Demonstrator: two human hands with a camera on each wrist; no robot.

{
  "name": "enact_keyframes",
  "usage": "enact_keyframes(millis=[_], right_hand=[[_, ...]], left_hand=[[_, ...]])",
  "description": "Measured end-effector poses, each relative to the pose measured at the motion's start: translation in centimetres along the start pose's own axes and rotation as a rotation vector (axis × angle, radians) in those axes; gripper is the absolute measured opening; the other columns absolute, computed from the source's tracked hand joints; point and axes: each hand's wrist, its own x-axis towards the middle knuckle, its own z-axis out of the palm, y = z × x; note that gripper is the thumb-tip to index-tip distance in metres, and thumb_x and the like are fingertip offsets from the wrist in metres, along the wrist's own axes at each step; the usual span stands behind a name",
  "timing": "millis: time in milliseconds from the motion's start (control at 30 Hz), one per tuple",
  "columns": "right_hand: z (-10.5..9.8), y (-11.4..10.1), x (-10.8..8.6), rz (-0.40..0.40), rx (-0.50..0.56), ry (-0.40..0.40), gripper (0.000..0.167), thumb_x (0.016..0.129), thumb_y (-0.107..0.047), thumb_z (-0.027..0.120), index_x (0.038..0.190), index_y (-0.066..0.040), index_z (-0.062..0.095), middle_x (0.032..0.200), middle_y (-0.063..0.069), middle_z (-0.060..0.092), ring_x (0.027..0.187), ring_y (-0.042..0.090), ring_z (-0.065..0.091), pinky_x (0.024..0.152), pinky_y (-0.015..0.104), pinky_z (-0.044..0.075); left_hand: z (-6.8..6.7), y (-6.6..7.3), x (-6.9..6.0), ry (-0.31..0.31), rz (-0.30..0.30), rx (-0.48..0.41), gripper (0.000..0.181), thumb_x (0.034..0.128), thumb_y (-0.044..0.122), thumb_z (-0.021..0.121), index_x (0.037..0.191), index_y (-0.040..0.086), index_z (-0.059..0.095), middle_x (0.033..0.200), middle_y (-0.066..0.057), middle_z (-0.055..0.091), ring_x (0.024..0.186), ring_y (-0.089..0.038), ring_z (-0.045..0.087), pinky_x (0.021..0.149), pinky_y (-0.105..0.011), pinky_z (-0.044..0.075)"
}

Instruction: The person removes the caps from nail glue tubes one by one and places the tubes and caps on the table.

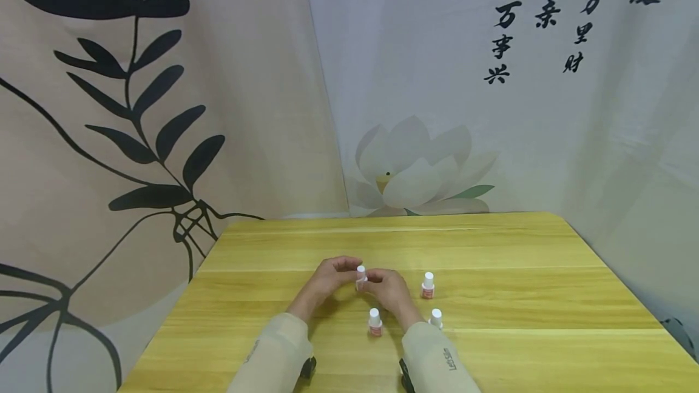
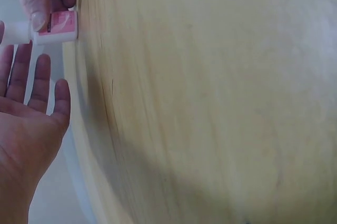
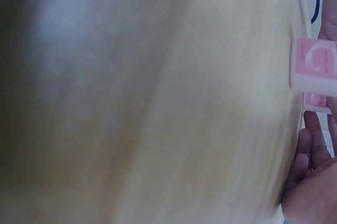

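Note:
A small white-capped bottle [image 1: 361, 278] with a pink label is held upright between the two hands in the head view. My right hand [image 1: 389, 288] pinches its body with thumb and fingers; the left wrist view shows that thumb on the pink label [image 2: 63, 23]. My left hand [image 1: 334, 275] has thumb and index finger at the white cap [image 2: 17, 32], while its other fingers [image 2: 39, 84] extend loosely. Part of that grip falls outside the left wrist view. In the right wrist view, the right hand [image 3: 310, 176] shows curled fingers at the edge.
Similar bottles stand on the wooden table [image 1: 519, 296]: one bottle [image 1: 428, 285] right of the hands, another bottle [image 1: 375, 322] between the forearms, and a third bottle [image 1: 435, 318] partly behind the right sleeve. A printed curtain [image 1: 262, 108] hangs behind the table.

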Motion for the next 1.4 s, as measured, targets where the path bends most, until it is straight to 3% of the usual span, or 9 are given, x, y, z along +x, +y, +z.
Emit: enact_keyframes(millis=[433, 833, 1400], right_hand=[[0.05, 0.19, 0.12, -0.035, -0.034, 0.015, 0.023, 0.089, -0.024, 0.076, 0.107, -0.011, 0.076, 0.111, 0.005, 0.072, 0.109, 0.028, 0.062, 0.096, 0.050, 0.046], [0.16, 0.27, 0.29, -0.017, -0.030, 0.015, 0.022, 0.089, -0.026, 0.075, 0.107, -0.013, 0.076, 0.112, 0.004, 0.072, 0.110, 0.027, 0.062, 0.097, 0.051, 0.046], [0.09, 0.30, 0.23, -0.023, -0.035, 0.014, 0.021, 0.089, -0.025, 0.075, 0.106, -0.013, 0.076, 0.109, 0.003, 0.073, 0.107, 0.026, 0.063, 0.096, 0.049, 0.046]], left_hand=[[0.20, -0.16, -0.08, 0.013, 0.012, 0.002, 0.041, 0.0888, 0.024, 0.074, 0.121, 0.000, 0.067, 0.119, -0.007, 0.069, 0.121, -0.030, 0.056, 0.107, -0.056, 0.035], [0.32, -0.17, -0.06, 0.022, 0.035, -0.005, 0.026, 0.0884, 0.023, 0.075, 0.108, 0.006, 0.072, 0.107, -0.003, 0.071, 0.109, -0.022, 0.060, 0.103, -0.051, 0.039], [0.79, -0.07, -0.08, 0.061, 0.034, 0.001, 0.024, 0.0881, 0.021, 0.076, 0.105, 0.006, 0.070, 0.099, 0.000, 0.070, 0.102, -0.020, 0.059, 0.098, -0.048, 0.041]])
